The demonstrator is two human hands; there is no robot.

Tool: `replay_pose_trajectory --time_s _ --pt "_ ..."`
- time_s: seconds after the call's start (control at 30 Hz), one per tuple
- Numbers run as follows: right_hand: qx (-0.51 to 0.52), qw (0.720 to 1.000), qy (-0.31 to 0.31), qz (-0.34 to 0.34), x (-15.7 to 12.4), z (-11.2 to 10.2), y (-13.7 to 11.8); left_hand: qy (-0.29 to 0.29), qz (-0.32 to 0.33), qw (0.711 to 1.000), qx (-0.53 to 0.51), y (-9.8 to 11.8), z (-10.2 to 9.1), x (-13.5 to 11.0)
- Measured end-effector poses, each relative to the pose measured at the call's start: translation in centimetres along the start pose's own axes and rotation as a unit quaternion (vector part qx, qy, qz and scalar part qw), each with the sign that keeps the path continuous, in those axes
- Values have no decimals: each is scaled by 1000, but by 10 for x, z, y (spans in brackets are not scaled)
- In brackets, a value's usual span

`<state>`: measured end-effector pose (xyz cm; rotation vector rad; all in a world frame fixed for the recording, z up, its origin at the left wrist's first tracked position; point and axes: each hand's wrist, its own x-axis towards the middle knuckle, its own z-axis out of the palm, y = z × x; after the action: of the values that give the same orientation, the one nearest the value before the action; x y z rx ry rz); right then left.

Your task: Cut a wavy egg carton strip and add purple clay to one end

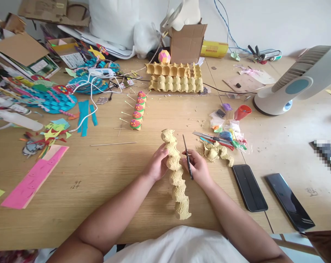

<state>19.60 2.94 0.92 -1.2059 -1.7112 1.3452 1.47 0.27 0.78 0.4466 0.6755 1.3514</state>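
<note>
A long strip of egg-carton cups [177, 175] runs from near my lap up the middle of the wooden table [105, 171]. My left hand [156, 165] is closed on its left side. My right hand [198, 168] touches the strip's right side and grips small dark scissors [187, 157], blades pointing away from me. Cut carton scraps [216, 151] lie just right of my right hand.
Two dark phones [249, 187] [289, 201] lie at the right. A painted caterpillar of carton cups [138, 110] and stacked egg trays [175, 77] sit ahead. A white fan [299, 82] stands far right. Coloured paper, a pink strip [34, 177] and craft clutter fill the left.
</note>
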Motion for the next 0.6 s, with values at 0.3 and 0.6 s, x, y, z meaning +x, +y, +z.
replay_pose_trajectory --time_s 0.3,0.6 --pt "52 998 16 -14 -2 -2 -9 8 49 999 -10 -1 0 0" --pt "151 988 22 20 2 0 -14 15 40 999 -22 2 2 0"
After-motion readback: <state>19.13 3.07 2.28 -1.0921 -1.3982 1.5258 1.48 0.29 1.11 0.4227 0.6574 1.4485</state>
